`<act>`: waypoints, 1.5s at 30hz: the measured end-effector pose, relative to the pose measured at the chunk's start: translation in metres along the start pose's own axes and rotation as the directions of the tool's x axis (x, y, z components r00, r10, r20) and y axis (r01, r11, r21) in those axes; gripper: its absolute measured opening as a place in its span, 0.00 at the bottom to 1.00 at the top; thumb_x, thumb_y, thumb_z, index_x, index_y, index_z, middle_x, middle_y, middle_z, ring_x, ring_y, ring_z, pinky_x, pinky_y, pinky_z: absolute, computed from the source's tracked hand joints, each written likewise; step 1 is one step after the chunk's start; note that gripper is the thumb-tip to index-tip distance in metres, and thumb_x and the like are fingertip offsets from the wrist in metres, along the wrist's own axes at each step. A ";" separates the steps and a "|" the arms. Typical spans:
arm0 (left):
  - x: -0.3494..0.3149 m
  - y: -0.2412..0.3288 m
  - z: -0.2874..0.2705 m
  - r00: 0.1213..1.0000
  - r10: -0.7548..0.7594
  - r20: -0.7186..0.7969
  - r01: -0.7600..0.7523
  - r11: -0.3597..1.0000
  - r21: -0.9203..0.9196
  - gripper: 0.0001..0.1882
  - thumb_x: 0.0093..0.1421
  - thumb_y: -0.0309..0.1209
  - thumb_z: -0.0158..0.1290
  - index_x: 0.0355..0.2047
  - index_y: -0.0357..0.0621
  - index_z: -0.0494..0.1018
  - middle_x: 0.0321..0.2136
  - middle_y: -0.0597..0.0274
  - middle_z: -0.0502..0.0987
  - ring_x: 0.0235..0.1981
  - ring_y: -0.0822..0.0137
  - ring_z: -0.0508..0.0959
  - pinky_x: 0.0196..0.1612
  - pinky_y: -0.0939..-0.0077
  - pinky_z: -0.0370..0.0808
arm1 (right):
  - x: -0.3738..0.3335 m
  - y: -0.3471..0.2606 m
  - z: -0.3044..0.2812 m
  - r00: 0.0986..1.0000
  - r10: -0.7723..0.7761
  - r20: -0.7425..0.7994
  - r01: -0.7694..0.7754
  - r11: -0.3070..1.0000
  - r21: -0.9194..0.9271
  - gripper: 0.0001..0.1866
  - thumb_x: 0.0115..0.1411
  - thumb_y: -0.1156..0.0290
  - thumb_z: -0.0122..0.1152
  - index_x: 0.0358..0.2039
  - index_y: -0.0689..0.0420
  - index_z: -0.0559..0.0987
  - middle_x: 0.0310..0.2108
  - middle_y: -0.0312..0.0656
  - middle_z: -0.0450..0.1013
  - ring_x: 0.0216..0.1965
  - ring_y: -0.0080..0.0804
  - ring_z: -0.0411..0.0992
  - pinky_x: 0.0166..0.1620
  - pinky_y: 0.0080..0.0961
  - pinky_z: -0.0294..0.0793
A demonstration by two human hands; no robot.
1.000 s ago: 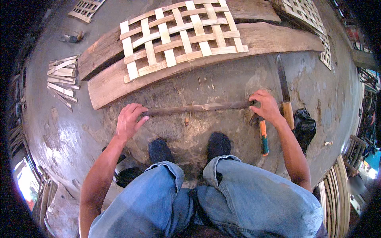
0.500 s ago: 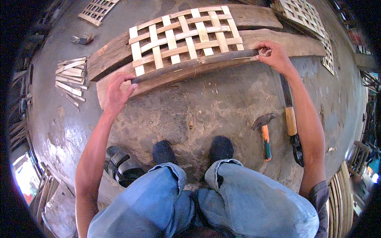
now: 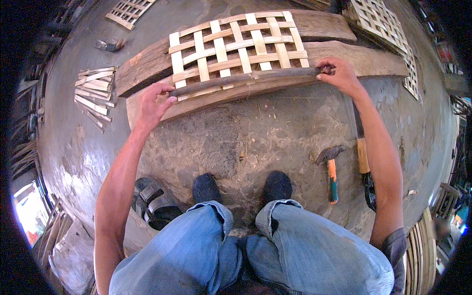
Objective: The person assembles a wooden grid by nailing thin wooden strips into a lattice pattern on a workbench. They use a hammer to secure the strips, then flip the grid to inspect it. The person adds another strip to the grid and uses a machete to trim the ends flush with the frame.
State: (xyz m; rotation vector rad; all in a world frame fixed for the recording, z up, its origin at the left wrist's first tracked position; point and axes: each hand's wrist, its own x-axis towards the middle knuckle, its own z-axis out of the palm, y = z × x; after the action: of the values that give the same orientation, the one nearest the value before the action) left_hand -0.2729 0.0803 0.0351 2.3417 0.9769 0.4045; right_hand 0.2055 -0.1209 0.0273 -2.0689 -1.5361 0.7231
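A long dark stick (image 3: pixel 248 78) stretches between my hands along the near edge of a woven lattice panel (image 3: pixel 241 46) of pale flat strips. My left hand (image 3: pixel 155 104) pinches the stick's left end between thumb and fingers. At the other end, my right hand (image 3: pixel 339 75) grips it with thumb and curled forefinger. Under the panel lie two thick wooden planks (image 3: pixel 364 58), side by side. Near strip ends show just below the stick.
A hammer (image 3: pixel 332 172) with an orange and green handle and a long wooden-handled blade (image 3: pixel 363 147) lie by my right forearm. Loose strips (image 3: pixel 96 93) lie at left. More lattice panels (image 3: pixel 383 34) are stacked at far right; sandals (image 3: pixel 156 204) sit beside my left foot.
The stick and both hands have shifted slightly nearer on the panel, with the stick's left end moving right. Both hands keep their hold; the whole view has also shifted a little.
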 end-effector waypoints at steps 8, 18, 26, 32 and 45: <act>-0.003 -0.003 -0.006 0.999 -0.052 -0.005 0.052 0.998 -0.019 0.18 0.50 0.31 0.63 0.42 0.43 0.77 0.36 0.61 0.77 0.38 0.66 0.76 0.44 0.72 0.72 | -0.007 0.004 0.001 1.000 -0.013 -0.003 0.013 0.997 0.071 0.22 0.47 0.75 0.69 0.45 0.57 0.76 0.32 0.30 0.72 0.33 0.17 0.66 0.38 0.16 0.68; -0.009 -0.024 -0.004 0.998 -0.058 0.040 0.062 0.991 -0.115 0.16 0.52 0.32 0.61 0.42 0.43 0.77 0.36 0.62 0.77 0.38 0.66 0.75 0.44 0.73 0.72 | -0.004 0.007 0.001 0.995 0.091 0.044 -0.093 0.993 0.069 0.20 0.47 0.68 0.69 0.42 0.56 0.79 0.33 0.33 0.74 0.33 0.22 0.69 0.39 0.22 0.70; -0.011 -0.026 -0.004 0.998 -0.031 0.051 0.036 0.995 -0.095 0.15 0.53 0.31 0.61 0.40 0.41 0.77 0.36 0.61 0.76 0.38 0.66 0.75 0.44 0.74 0.72 | -0.003 0.009 0.000 0.996 0.064 0.055 -0.068 0.996 0.059 0.19 0.48 0.68 0.68 0.42 0.56 0.79 0.33 0.34 0.75 0.34 0.22 0.69 0.39 0.22 0.69; -0.013 -0.024 -0.004 0.998 -0.039 0.055 0.045 0.993 -0.107 0.15 0.52 0.31 0.61 0.40 0.40 0.77 0.37 0.60 0.76 0.38 0.65 0.75 0.45 0.73 0.73 | -0.002 0.012 0.000 0.998 0.036 0.047 -0.040 0.996 0.077 0.18 0.48 0.68 0.69 0.41 0.56 0.79 0.33 0.35 0.75 0.33 0.23 0.69 0.39 0.22 0.69; -0.012 -0.026 -0.004 0.997 -0.032 0.068 0.039 0.994 -0.100 0.14 0.50 0.29 0.61 0.37 0.40 0.77 0.35 0.60 0.76 0.38 0.65 0.76 0.45 0.73 0.73 | -0.002 0.006 0.000 0.999 0.023 0.048 -0.028 0.994 0.106 0.14 0.49 0.74 0.67 0.39 0.57 0.79 0.28 0.28 0.70 0.29 0.15 0.63 0.33 0.14 0.63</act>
State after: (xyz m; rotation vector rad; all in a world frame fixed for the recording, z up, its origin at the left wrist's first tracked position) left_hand -0.2974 0.0886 0.0222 2.2297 0.9432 0.3515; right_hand 0.2094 -0.1244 0.0237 -2.0098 -1.4649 0.8498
